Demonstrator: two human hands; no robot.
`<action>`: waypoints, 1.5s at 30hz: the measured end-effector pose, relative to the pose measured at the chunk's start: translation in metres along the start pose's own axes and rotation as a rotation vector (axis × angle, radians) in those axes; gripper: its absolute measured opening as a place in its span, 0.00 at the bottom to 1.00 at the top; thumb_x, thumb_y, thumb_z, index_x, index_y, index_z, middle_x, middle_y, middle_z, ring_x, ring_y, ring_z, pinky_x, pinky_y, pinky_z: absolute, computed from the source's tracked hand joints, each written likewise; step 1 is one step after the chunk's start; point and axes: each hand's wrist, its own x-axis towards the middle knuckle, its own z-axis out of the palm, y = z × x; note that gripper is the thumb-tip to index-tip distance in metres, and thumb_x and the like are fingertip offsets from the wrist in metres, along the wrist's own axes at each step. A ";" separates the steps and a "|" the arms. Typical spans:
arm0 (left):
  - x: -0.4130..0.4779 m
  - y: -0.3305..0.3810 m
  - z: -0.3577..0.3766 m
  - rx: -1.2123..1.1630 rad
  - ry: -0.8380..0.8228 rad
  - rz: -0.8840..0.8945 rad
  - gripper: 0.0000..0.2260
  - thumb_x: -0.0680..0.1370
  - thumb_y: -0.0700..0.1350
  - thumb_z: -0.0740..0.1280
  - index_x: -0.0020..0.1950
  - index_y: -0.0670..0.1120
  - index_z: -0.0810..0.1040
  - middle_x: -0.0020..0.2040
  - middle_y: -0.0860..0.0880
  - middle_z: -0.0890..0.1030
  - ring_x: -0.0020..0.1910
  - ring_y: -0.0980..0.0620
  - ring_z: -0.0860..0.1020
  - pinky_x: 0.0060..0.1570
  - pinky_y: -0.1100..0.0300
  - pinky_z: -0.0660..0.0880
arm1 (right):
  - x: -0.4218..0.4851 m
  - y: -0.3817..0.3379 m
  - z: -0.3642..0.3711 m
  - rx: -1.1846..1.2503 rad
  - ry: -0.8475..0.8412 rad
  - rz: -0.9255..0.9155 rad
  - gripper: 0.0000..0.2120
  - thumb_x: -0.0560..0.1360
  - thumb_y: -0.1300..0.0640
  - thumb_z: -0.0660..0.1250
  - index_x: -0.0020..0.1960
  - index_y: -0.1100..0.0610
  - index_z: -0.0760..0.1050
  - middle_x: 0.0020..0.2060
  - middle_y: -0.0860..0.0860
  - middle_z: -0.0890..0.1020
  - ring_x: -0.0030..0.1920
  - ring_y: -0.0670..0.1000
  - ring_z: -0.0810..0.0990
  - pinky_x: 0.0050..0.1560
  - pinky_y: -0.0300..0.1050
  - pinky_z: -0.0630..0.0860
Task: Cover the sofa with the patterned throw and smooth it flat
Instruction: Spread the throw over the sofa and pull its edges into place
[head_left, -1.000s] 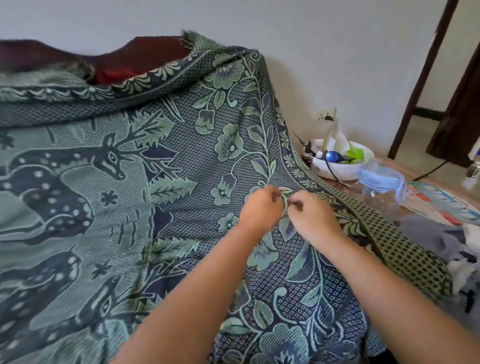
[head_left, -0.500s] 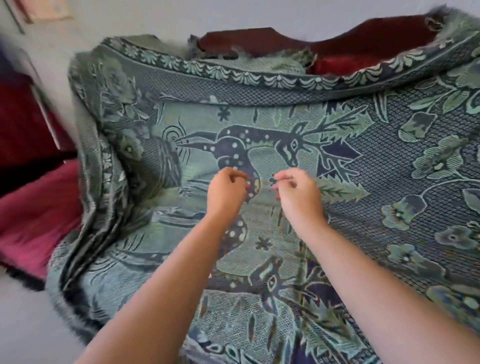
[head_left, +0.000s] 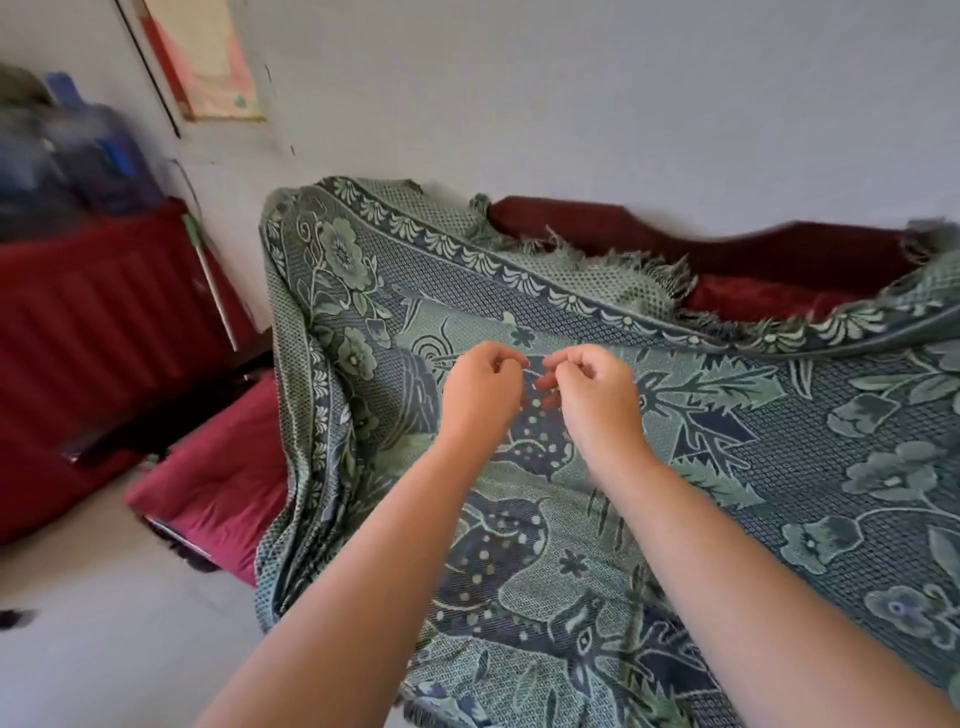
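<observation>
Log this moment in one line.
left hand: fingers curled over throw, grip unclear | right hand: same | throw: top edge sagging | sofa back: partly bare

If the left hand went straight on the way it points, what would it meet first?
Likely the green and navy woven throw draped over the dark red sofa, just beyond the left hand; depth is unclear.

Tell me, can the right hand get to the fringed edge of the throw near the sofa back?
Probably yes: only the throw lies between the right hand and the fringed edge; nothing blocks the way.
</observation>
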 end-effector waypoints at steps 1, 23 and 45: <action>-0.004 0.013 -0.007 0.004 -0.002 -0.013 0.11 0.77 0.37 0.56 0.49 0.44 0.78 0.31 0.49 0.75 0.26 0.53 0.67 0.28 0.62 0.65 | -0.003 -0.015 -0.005 0.007 -0.012 0.016 0.10 0.77 0.65 0.55 0.46 0.57 0.75 0.34 0.47 0.78 0.30 0.44 0.74 0.23 0.26 0.67; -0.068 0.066 -0.284 -0.183 0.185 -0.196 0.11 0.77 0.33 0.54 0.47 0.42 0.75 0.31 0.49 0.77 0.27 0.55 0.71 0.20 0.72 0.65 | -0.111 -0.231 0.116 0.163 -0.138 0.168 0.13 0.77 0.64 0.55 0.38 0.54 0.72 0.32 0.50 0.79 0.29 0.47 0.73 0.32 0.39 0.68; 0.172 -0.011 -0.484 -0.235 0.032 -0.118 0.12 0.78 0.33 0.53 0.44 0.42 0.74 0.31 0.48 0.76 0.26 0.56 0.71 0.25 0.71 0.70 | 0.013 -0.287 0.393 0.200 0.041 0.196 0.13 0.77 0.65 0.55 0.40 0.54 0.73 0.34 0.50 0.79 0.30 0.47 0.74 0.31 0.38 0.67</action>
